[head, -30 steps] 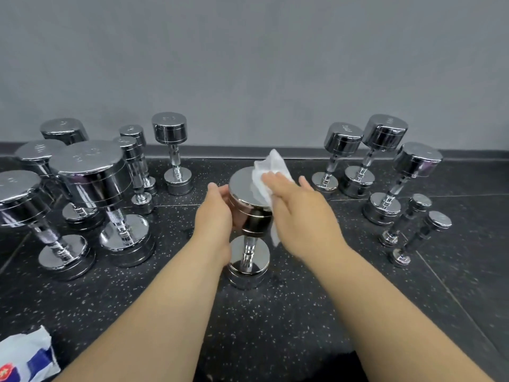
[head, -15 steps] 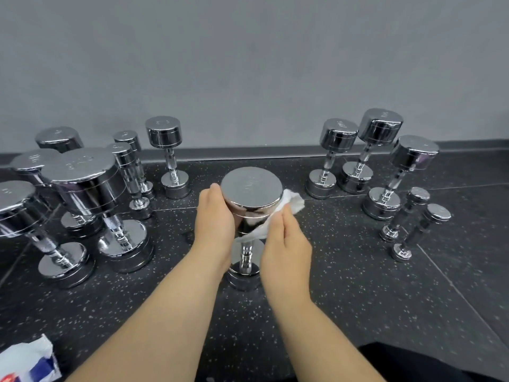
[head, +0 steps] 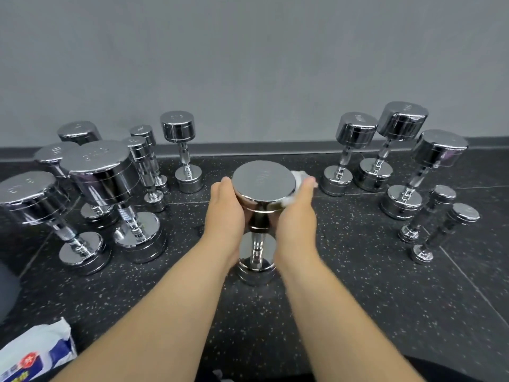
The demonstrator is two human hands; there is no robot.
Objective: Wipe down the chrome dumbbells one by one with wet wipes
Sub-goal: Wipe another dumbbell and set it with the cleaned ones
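Note:
A chrome dumbbell (head: 263, 183) stands upright on end in the middle of the black speckled floor (head: 358, 299). My left hand (head: 225, 213) wraps the left side of its upper head. My right hand (head: 296, 219) presses a white wet wipe (head: 301, 179) against the right side of that same head; only a small bunched part of the wipe shows past my fingers. The handle and lower head show between my wrists.
Several upright chrome dumbbells (head: 104, 172) crowd the left side, and several more (head: 438, 150) stand at the right, two slim ones (head: 443, 232) nearest. A wet-wipe pack (head: 35, 354) lies at bottom left. A grey wall (head: 248, 64) runs behind.
My right hand has slid with the wipe from the top face down to the right side of the upper head and further round toward the back. My left hand kept its hold.

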